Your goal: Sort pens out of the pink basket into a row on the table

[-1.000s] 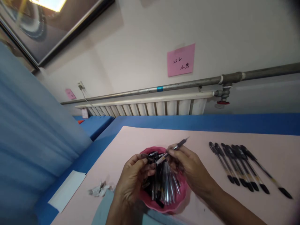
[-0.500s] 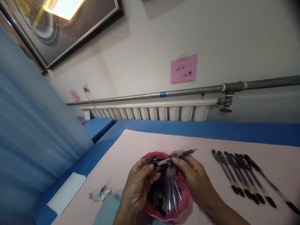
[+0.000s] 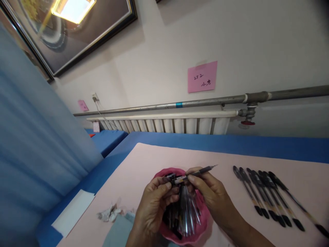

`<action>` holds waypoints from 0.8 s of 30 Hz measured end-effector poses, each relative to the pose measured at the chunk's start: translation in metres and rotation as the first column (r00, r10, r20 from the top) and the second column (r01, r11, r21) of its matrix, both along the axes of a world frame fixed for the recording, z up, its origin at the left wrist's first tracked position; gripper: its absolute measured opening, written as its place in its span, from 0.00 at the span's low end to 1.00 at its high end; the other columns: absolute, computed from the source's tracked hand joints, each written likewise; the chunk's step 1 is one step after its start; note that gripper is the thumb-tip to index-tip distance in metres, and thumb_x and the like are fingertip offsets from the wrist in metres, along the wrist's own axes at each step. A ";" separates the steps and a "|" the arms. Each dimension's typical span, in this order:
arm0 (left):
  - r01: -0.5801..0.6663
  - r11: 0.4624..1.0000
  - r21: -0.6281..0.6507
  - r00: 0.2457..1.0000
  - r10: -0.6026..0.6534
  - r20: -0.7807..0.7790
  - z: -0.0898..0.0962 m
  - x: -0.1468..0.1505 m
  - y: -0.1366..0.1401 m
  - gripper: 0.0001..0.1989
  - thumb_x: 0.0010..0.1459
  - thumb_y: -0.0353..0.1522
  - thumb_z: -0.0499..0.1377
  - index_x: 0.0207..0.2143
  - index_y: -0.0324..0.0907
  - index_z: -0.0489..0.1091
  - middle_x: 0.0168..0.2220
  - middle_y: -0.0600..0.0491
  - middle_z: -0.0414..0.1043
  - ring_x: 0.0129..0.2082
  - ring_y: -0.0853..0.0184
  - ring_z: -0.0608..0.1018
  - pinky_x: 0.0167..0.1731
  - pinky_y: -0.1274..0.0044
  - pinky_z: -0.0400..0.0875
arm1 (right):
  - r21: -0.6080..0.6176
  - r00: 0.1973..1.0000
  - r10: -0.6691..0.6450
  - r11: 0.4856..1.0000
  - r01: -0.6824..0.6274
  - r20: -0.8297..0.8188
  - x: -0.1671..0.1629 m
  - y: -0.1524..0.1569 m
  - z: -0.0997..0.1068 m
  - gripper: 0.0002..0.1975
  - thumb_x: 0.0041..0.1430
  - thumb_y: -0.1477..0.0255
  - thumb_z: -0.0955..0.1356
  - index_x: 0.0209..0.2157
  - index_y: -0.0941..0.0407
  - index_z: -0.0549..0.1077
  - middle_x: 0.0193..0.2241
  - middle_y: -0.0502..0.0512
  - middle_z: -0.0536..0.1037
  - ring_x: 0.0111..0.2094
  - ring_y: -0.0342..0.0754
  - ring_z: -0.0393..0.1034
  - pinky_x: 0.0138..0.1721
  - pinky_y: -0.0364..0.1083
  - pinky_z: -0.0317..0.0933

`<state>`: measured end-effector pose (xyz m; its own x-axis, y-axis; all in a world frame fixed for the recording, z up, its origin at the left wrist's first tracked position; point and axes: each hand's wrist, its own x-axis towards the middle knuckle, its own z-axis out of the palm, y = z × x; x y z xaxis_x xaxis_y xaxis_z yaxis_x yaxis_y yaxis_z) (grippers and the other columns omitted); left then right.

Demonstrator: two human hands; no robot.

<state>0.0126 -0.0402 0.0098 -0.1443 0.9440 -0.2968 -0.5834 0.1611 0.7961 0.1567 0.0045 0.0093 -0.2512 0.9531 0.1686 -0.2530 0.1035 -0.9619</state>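
Note:
My right hand (image 3: 214,193) pinches a gel pen (image 3: 203,171) by its dark grip; its tip points up to the right. At the pen's other end, my left hand (image 3: 151,202) has thumb and fingers closed on a small black end piece (image 3: 173,183), which meets the clear barrel. How far it sits on the barrel I cannot tell. Under both hands stands a pink scalloped bowl (image 3: 204,223) with clear tubes (image 3: 189,218) and black pen parts inside, partly hidden by my fingers.
Several black-capped pens (image 3: 267,195) lie side by side at the right on the pink sheet (image 3: 123,181). Crumpled plastic (image 3: 110,213), a pale blue cloth (image 3: 118,231) and white paper (image 3: 73,212) lie at the left. A blue curtain (image 3: 33,137) hangs at far left.
The pen's rear end and the black piece in my left fingers have come together; a gap between them showed before. The capped pens and bowl stay in place.

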 end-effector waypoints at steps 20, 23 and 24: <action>0.005 1.000 0.027 1.000 -0.005 -0.003 -0.008 0.001 0.003 0.09 0.45 0.31 0.64 0.29 0.37 0.68 0.21 0.57 0.69 0.18 0.76 0.71 0.21 0.82 0.69 | 0.135 0.989 0.127 0.981 -0.137 0.077 0.008 0.004 -0.006 0.04 0.53 0.69 0.66 0.31 0.54 0.71 0.23 0.47 0.70 0.25 0.44 0.65 0.29 0.43 0.60; 0.004 0.998 0.055 1.000 -0.004 0.006 -0.004 0.001 0.003 0.12 0.43 0.29 0.66 0.32 0.37 0.70 0.23 0.57 0.69 0.20 0.76 0.71 0.22 0.83 0.69 | 0.036 0.995 0.098 0.995 -0.098 0.008 0.005 0.003 -0.006 0.04 0.52 0.69 0.67 0.30 0.54 0.71 0.21 0.46 0.70 0.23 0.43 0.63 0.27 0.42 0.60; -0.010 0.997 0.070 1.000 0.010 0.009 -0.003 0.001 0.003 0.13 0.42 0.28 0.66 0.32 0.38 0.70 0.24 0.57 0.70 0.21 0.76 0.72 0.23 0.83 0.69 | 0.008 0.996 0.091 0.996 -0.091 -0.010 0.004 0.003 -0.005 0.05 0.52 0.68 0.67 0.30 0.55 0.71 0.20 0.46 0.70 0.23 0.43 0.63 0.27 0.42 0.60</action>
